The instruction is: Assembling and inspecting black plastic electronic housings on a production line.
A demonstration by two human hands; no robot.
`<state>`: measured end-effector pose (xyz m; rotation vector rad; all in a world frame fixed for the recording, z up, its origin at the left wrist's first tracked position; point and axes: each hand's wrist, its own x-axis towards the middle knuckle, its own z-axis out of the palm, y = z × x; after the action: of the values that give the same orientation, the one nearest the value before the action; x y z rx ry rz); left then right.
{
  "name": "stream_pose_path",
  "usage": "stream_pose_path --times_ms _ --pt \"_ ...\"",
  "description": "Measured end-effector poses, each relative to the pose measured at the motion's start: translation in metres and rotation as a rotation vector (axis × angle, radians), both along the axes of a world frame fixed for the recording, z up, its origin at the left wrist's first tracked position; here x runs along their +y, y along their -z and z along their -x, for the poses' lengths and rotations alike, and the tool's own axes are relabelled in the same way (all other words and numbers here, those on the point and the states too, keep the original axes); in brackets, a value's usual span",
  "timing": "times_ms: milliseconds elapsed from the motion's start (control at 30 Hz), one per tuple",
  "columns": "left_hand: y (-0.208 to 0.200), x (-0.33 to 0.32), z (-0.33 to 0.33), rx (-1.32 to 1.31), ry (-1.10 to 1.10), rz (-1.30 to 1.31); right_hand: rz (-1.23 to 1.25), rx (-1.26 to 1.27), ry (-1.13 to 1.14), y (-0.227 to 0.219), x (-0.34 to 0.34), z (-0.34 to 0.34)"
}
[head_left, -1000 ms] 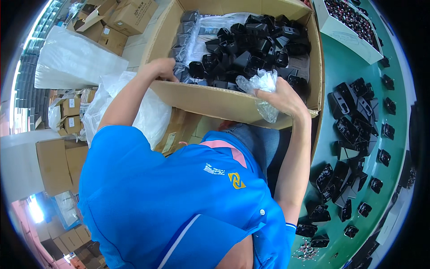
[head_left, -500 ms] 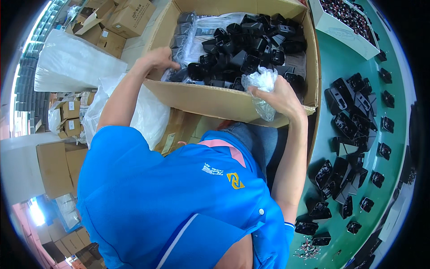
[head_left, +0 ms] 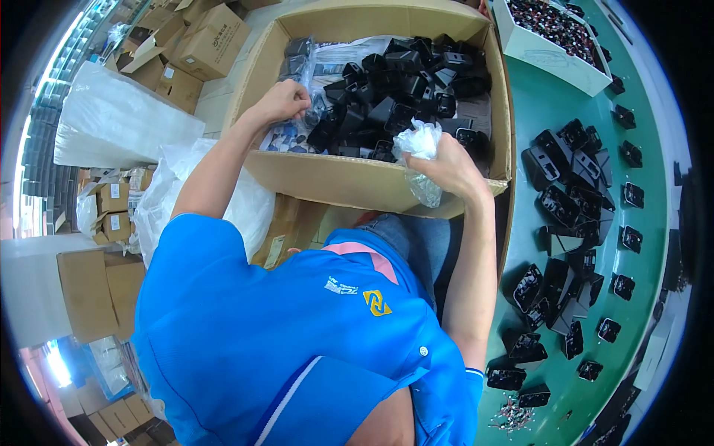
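Observation:
A large open cardboard box (head_left: 335, 172) stands in front of me, heaped with black plastic housings (head_left: 401, 82) over printed paper. Along its left side runs a clear plastic wrap (head_left: 303, 63) with black pieces showing through. My left hand (head_left: 284, 102) is over the box's left side, its fingers pinched on the edge of this wrap. Over the near wall, my right hand (head_left: 452, 167) is closed around a crumpled clear plastic bag (head_left: 421, 141), whose lower end hangs outside the box.
To the right, a green workbench (head_left: 554, 97) carries more black housings (head_left: 569, 215), a row of small black parts (head_left: 631, 195) and a white box (head_left: 554, 48) full of small components. At left are white foam sheeting (head_left: 123, 115), clear plastic bags (head_left: 227, 186) and cardboard cartons (head_left: 212, 44).
My left hand has lifted up and inward with the wrap's near end, uncovering printed paper in the near left corner. The right hand still grips the crumpled bag; the whole view has shifted slightly.

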<state>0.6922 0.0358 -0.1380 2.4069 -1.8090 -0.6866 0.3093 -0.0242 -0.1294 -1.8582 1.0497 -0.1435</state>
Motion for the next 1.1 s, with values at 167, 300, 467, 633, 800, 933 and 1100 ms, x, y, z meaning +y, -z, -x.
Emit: stream_pose_path --times_ms 167,300,467,633,800,933,1100 --pt "-0.019 -0.008 0.032 0.139 0.016 0.137 0.009 -0.003 0.011 0.0 0.001 0.004" --pt "0.0 -0.003 0.023 0.164 0.137 0.319 0.012 0.014 0.008 -0.005 0.0 0.004" --pt "0.034 -0.01 0.007 0.011 0.383 0.342 0.018 0.011 -0.005 -0.013 0.002 0.005" --pt "-0.022 -0.04 0.096 0.433 0.13 0.383 0.058 0.009 -0.02 -0.008 0.001 0.003" --pt "-0.063 -0.051 0.127 0.804 0.052 0.643 0.077 -0.02 0.003 0.002 -0.001 0.005" --pt "-0.049 -0.032 0.04 -0.002 0.225 0.586 0.102 -0.04 0.031 0.011 0.008 0.005" --pt "-0.001 0.024 -0.045 -0.467 0.361 0.134 0.06 -0.056 0.039 -0.002 0.004 0.005"
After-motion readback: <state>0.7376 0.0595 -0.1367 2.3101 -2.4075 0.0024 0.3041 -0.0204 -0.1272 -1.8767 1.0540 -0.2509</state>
